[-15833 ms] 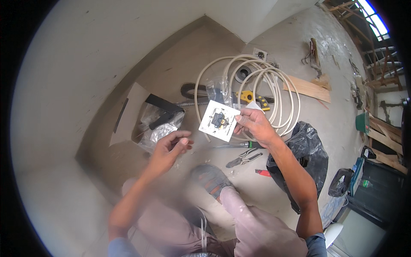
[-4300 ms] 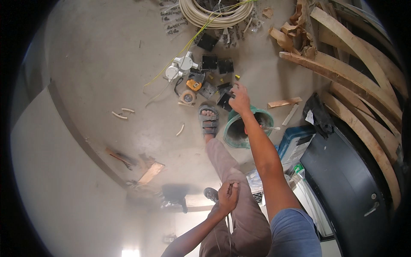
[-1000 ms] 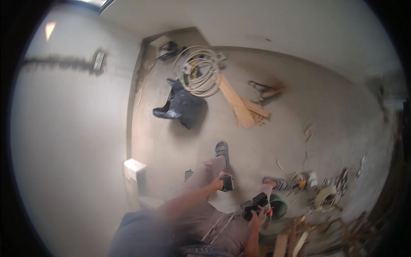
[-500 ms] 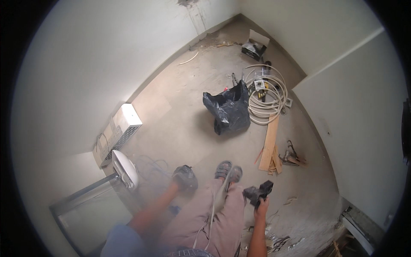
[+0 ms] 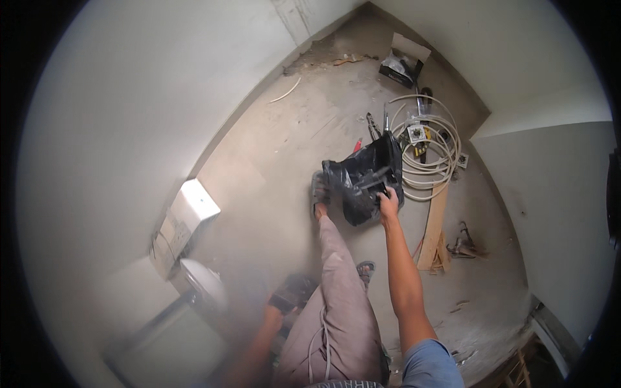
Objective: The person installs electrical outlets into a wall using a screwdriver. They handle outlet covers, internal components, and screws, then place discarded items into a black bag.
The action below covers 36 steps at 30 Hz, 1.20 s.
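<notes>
My right hand [image 5: 389, 205] is at the mouth of a black plastic bag [image 5: 365, 205] standing on the floor, its fingers curled round a black blocky part [image 5: 372, 179]. Blur and the dark plastic behind it make that part's outline hard to read. Low on the left, my left hand [image 5: 274, 312] grips a dark, blurred bundle [image 5: 295, 291] beside my leg; its kind cannot be made out. One sandalled foot [image 5: 318, 194] is planted against the bag's left side.
Right of the bag lie a coil of cream cable [image 5: 446, 155], wooden strips [image 5: 432, 226] and a metal tool [image 5: 467, 246]. An open box [image 5: 401, 64] sits in the far corner. A white air-conditioner unit [image 5: 187, 210] and a glass-panelled frame [image 5: 168, 343] line the left wall.
I have stepped forward, one foot now beside the bag. My right hand has carried the black part from beside my leg to the bag's mouth. My left hand stays low with its bundle.
</notes>
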### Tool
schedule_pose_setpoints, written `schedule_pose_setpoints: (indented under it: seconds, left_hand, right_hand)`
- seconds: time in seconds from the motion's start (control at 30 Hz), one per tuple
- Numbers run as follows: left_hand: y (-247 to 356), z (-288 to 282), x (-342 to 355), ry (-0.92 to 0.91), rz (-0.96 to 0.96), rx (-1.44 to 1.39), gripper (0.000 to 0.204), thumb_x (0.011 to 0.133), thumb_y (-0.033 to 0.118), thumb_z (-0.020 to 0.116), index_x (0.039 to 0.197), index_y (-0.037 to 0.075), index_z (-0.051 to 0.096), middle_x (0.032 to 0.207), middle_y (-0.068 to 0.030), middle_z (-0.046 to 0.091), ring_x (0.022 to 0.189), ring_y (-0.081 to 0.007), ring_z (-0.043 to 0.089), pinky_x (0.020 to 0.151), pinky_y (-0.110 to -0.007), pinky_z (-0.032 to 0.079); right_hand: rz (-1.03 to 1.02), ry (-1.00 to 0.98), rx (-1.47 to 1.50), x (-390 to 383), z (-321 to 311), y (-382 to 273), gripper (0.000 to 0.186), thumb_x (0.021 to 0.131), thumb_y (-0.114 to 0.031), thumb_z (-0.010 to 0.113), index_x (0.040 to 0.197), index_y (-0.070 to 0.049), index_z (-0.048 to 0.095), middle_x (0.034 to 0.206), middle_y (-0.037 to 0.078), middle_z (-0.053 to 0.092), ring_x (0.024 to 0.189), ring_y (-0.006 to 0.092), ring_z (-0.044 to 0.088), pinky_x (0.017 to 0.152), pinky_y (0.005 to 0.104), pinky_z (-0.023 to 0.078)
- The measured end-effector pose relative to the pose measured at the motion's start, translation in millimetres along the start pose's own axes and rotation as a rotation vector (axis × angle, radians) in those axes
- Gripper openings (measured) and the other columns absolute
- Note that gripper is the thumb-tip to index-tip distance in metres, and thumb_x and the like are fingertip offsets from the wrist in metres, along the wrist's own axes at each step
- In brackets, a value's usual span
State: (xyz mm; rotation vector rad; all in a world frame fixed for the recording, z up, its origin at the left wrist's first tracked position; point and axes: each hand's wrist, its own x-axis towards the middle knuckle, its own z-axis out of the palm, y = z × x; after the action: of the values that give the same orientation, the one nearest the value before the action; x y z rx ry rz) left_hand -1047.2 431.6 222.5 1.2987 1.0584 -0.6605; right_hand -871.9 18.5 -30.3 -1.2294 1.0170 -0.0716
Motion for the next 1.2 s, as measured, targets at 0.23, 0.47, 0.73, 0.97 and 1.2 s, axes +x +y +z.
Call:
schedule_pose_setpoints:
  seconds: [0.23, 0.47, 0.73, 0.97, 1.2]
  left_hand:
    - [135, 90, 151, -0.349, -0.009, 0.378, 0.039, 0.096, 0.017, 0.06, 0.132, 0.015, 0.046, 0.13, -0.0089, 0.054, 0.113, -0.0251, 0.06, 0.08, -0.047, 0.062]
    - [244, 115, 177, -0.305, -0.141, 0.212, 0.037, 0.099, 0.01, 0.055, 0.135, 0.006, 0.046, 0.126, -0.0104, 0.056, 0.114, -0.0221, 0.06, 0.089, -0.036, 0.055]
    - [317, 194, 243, -0.345, 0.458, 0.877, 0.042, 0.086, -0.005, 0.062, 0.127, 0.004, 0.06, 0.114, -0.0098, 0.066, 0.099, -0.0151, 0.064, 0.085, -0.029, 0.052]
    - [369, 247, 285, -0.527, 0.457, 0.964, 0.044, 0.086, 0.006, 0.07, 0.128, 0.002, 0.06, 0.113, -0.013, 0.066, 0.099, -0.0182, 0.062, 0.088, -0.03, 0.049]
    - [444, 202, 320, -0.563, 0.525, 1.134, 0.045, 0.091, 0.026, 0.073, 0.122, -0.001, 0.054, 0.116, -0.0135, 0.06, 0.108, -0.0218, 0.058, 0.097, -0.033, 0.045]
  right_hand:
    - [0.239, 0.399, -0.428, 161, 68, 89, 0.028, 0.076, -0.004, 0.06, 0.102, -0.004, 0.066, 0.086, 0.011, 0.067, 0.077, 0.0192, 0.065, 0.058, 0.0324, 0.052]
    - [0.53, 0.584, -0.877, 69, 20, 106, 0.064, 0.077, -0.033, 0.069, 0.13, 0.001, 0.057, 0.12, 0.026, 0.064, 0.115, 0.0393, 0.061, 0.1, 0.0421, 0.046]
    - [0.418, -0.104, 0.012, -32, 153, -79, 0.047, 0.096, -0.034, 0.063, 0.137, -0.014, 0.051, 0.116, 0.005, 0.062, 0.102, 0.0196, 0.062, 0.079, 0.0302, 0.054]
    - [0.104, -0.28, -0.162, -56, 268, -192, 0.063, 0.086, -0.031, 0.076, 0.139, -0.008, 0.05, 0.123, 0.011, 0.06, 0.114, 0.0207, 0.056, 0.1, 0.0336, 0.042]
    - [0.134, 0.353, 0.243, 12, 255, -155, 0.043, 0.088, -0.027, 0.076, 0.118, 0.0, 0.059, 0.108, 0.006, 0.065, 0.101, 0.0139, 0.06, 0.09, 0.0286, 0.047]
